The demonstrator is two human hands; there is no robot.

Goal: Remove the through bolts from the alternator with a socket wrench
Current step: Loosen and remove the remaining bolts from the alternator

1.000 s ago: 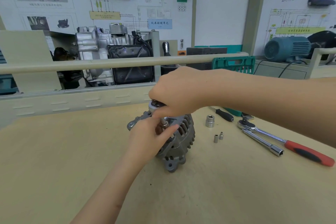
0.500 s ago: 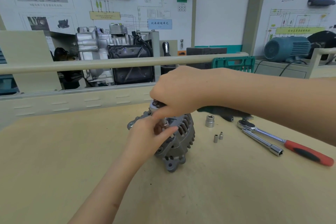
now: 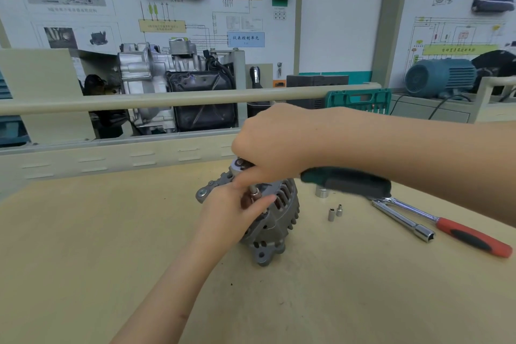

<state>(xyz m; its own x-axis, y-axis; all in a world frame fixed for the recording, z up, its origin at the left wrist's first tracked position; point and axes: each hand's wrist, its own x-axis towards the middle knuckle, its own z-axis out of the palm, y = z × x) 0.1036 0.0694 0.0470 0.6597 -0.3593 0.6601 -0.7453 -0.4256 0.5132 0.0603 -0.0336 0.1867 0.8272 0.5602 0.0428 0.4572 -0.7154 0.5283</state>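
A grey cast alternator (image 3: 275, 220) stands on its edge on the wooden bench (image 3: 111, 246). My right hand (image 3: 275, 142) is closed over the head of a socket wrench, whose dark green handle (image 3: 349, 180) sticks out to the right below my wrist. The wrench's socket (image 3: 253, 192) points down onto the top of the alternator. My left hand (image 3: 234, 211) grips the alternator's near side, with thumb and fingers around the socket. The bolt itself is hidden under the socket.
Two small sockets (image 3: 334, 212) and a larger socket (image 3: 321, 192) lie right of the alternator. A red-handled ratchet (image 3: 472, 234) and a chrome extension bar (image 3: 405, 222) lie farther right. A green tool case (image 3: 358, 100) and a beige rail (image 3: 167, 99) are behind.
The wrench's green handle has swung out from under my right hand and now points to the right. Both hands stay on the alternator.
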